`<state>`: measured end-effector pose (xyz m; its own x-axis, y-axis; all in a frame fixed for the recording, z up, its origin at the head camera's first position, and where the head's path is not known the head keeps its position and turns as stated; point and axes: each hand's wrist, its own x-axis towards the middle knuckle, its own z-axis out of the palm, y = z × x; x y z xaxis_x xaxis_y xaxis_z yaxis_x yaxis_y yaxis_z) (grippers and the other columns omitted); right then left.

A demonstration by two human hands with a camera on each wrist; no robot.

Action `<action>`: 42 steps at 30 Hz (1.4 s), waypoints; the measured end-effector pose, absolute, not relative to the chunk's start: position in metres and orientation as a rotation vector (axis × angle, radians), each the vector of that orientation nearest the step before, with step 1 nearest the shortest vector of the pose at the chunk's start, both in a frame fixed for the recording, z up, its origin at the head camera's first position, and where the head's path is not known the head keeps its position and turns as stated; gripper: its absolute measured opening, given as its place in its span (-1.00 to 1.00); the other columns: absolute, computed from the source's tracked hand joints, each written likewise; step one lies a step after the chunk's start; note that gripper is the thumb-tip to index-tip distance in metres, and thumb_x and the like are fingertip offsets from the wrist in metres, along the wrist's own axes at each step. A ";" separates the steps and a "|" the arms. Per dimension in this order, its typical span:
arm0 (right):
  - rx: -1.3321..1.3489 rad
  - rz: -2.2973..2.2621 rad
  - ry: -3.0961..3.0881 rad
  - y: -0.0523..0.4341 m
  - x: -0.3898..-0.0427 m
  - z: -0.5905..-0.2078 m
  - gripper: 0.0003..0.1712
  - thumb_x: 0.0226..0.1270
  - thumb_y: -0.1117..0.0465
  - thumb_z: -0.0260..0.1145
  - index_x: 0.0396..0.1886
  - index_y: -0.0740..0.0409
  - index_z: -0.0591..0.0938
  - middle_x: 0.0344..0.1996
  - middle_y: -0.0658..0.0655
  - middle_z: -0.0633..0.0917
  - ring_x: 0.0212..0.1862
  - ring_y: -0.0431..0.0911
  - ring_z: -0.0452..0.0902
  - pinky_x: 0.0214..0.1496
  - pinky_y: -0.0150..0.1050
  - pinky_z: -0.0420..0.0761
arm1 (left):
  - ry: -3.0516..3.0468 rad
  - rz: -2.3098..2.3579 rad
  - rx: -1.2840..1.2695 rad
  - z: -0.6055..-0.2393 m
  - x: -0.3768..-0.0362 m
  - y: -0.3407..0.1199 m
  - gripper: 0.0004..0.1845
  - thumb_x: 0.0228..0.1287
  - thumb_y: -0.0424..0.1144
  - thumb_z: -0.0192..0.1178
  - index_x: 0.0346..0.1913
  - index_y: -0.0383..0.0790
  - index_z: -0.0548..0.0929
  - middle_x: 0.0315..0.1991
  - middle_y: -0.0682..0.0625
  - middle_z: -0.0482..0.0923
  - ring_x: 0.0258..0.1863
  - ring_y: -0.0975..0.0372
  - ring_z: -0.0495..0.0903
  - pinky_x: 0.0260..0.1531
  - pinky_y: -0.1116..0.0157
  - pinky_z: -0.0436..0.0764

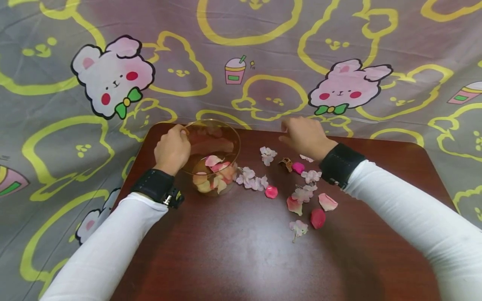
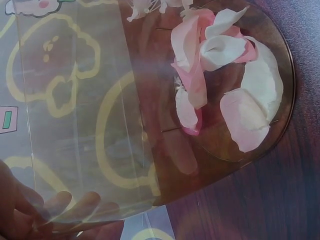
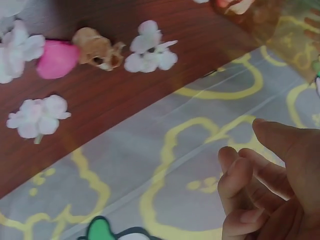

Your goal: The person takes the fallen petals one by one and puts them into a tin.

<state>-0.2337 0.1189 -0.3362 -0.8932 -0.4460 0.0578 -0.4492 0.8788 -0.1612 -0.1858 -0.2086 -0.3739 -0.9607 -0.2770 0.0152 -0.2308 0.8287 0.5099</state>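
My left hand (image 1: 172, 149) grips the rim of a see-through amber container (image 1: 197, 152) at the table's far left. In the left wrist view, fingers show through its clear wall (image 2: 95, 125). Pink, white and cream petals (image 2: 190, 70) lie on its bottom. Over the far side of the table, my right hand (image 1: 304, 136) hangs with loosely bent fingers and holds nothing. In the right wrist view, its thumb stands apart from the fingers. Nearby lie a white blossom (image 1: 268, 155), a brown dried flower (image 1: 285, 164) and a magenta petal (image 1: 298, 167).
Pale blossoms (image 1: 250, 179) lie just right of the container. A bright pink petal (image 1: 271, 192), a red petal (image 1: 318, 218) and several more petals and blossoms are scattered over the brown table (image 1: 226, 259). A patterned cloth (image 1: 271, 54) hangs behind the table.
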 end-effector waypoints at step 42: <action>0.604 -0.084 -3.513 0.201 -0.209 -0.393 -0.62 0.21 0.13 0.49 -0.06 0.25 0.70 -0.43 0.11 0.67 -0.34 0.00 0.54 -0.29 -0.15 0.52 | -2.909 -0.784 0.381 -0.372 -0.184 -0.208 -0.55 0.64 -0.14 -0.30 0.21 -0.27 0.53 0.12 -0.35 0.63 0.07 -0.30 0.62 0.00 -0.24 0.54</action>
